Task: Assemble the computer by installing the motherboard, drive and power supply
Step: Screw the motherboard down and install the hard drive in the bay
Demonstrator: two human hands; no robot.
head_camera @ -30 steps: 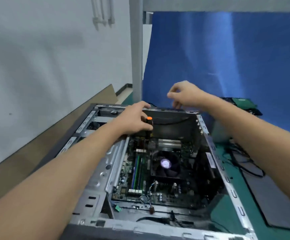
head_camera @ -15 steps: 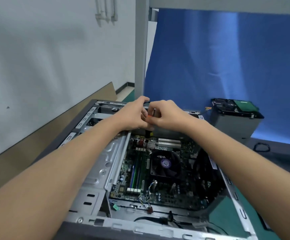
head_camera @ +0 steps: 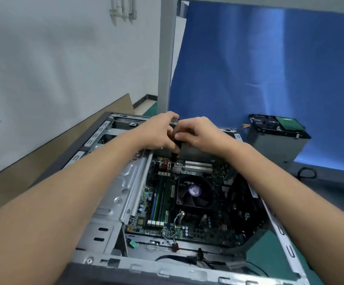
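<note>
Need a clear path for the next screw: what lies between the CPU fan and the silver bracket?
The memory slots, running alongside the fan and bracket on the motherboard, shown in the head view.

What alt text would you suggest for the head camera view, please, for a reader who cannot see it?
Two hands meet over the far end of an open computer case: the left hand grips a screwdriver pointing down at the motherboard, the right hand pinches its top. A metal drive box stands to the right, before a blue cloth.
</note>
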